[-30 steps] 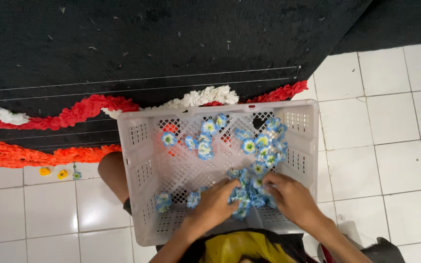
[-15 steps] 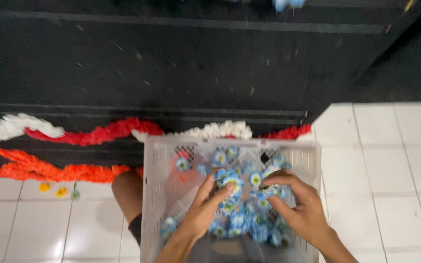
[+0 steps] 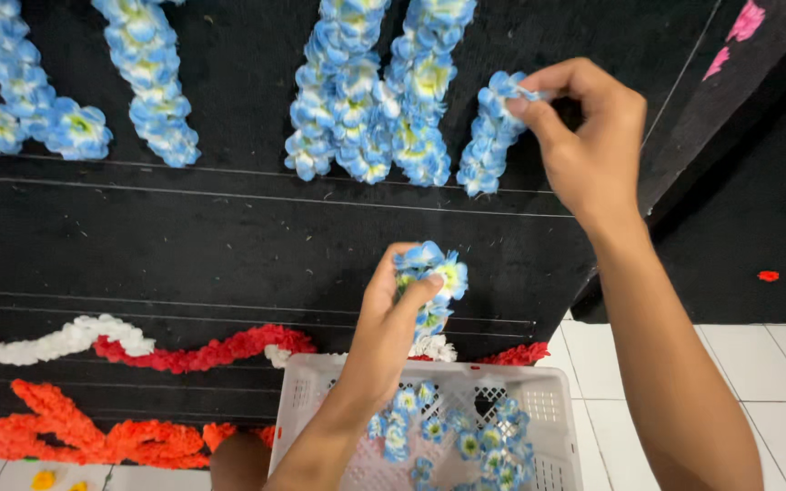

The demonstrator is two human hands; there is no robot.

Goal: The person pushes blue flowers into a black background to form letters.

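Note:
My left hand (image 3: 391,325) is raised above a white perforated basket (image 3: 539,418) and grips a small bunch of blue and white paper flowers (image 3: 431,275). My right hand (image 3: 584,136) is up against a black board (image 3: 229,236), its fingertips pinched on the top flower of a short blue flower strip (image 3: 491,136). Longer blue flower strips (image 3: 384,91) run down the board to the left of it. More blue flowers (image 3: 452,432) lie inside the basket.
Red and white flower garlands (image 3: 184,350) and an orange one (image 3: 75,432) run along the lower board. White floor tiles (image 3: 775,382) lie at the lower right. A knee (image 3: 238,464) shows left of the basket. Pink flowers (image 3: 739,27) sit at the top right.
Both hands have left the basket and risen to the board. The left one came up with a bunch of blue flowers, the right one now pinches a flower on the board. The view tilted upward.

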